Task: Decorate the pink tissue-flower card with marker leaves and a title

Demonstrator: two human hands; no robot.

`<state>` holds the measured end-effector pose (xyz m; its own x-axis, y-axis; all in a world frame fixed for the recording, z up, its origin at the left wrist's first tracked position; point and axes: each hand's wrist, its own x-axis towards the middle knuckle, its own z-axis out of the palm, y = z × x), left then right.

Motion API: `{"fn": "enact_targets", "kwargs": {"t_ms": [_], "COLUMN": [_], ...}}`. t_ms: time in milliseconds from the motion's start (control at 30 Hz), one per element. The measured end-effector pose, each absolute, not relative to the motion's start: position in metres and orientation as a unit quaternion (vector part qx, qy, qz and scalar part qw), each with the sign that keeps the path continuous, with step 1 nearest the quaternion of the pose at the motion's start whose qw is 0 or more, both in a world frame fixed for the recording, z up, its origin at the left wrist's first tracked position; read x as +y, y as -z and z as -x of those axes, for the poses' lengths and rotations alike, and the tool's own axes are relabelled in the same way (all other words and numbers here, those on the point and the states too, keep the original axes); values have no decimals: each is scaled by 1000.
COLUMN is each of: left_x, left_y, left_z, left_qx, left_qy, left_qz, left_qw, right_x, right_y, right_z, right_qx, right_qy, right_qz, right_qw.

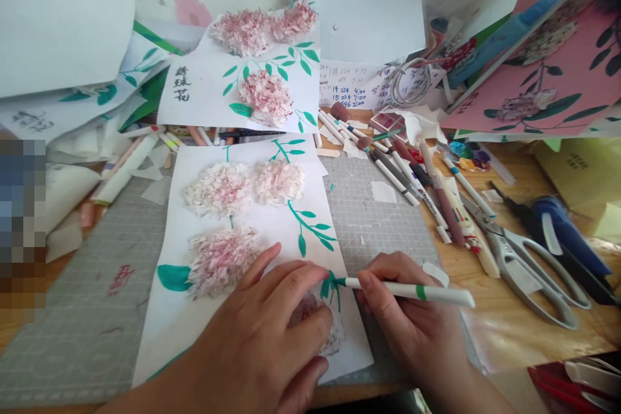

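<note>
A white marker pen (449, 295) with a green band is gripped in my right hand (407, 310). Its green tip touches a small painted leaf cluster (328, 286) near the right edge of a white paper sheet (160, 336). My left hand (286, 310) lies over the sheet with fingers spread, partly covering a pinkish flower (332, 336) of shredded paper. Above it on the same sheet sit more raised flowers (226, 255), with green leaves (174, 278) and stems drawn around them.
A grey cutting mat (107, 317) lies under the sheet. Behind stands a similar flower picture (204, 103) with handwriting. Markers and brushes (402, 168), scissors (528, 265) and paper scraps (383, 191) lie to the right. A pink flower picture (543, 90) leans at the back right.
</note>
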<state>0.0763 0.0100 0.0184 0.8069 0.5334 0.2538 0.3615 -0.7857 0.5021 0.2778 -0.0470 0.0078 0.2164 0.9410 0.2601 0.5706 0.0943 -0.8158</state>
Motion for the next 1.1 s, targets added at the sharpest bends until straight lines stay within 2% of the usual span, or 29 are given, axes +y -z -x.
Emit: {"fn": "enact_targets", "kwargs": {"t_ms": [167,467,667,800,933,1100], "left_x": [11,14,13,11,10,11], "left_y": [-20,-9,-12,-18,-19,-18], "left_z": [-76,-76,-76,-76,-76,-75], "left_qx": [240,222,230,240,240,240], "left_qy": [-183,-216,-206,-188,-192,-192], "left_qz": [-925,-929,-927,-926,-923,-923], "left_qw": [228,201,213,224,230,230], "right_x": [-56,-53,-56,-54,-54,-53], "right_y": [-7,-5,-5,-4,-4,-4], "right_z": [-283,-279,-281,-280,-281,-280], "right_qx": [-621,-575,-602,-571,-595,-578], "right_qy": [-247,-241,-282,-262,-287,-266], "right_qz": [608,629,608,627,611,623], "right_qw": [428,464,434,461,436,455]}}
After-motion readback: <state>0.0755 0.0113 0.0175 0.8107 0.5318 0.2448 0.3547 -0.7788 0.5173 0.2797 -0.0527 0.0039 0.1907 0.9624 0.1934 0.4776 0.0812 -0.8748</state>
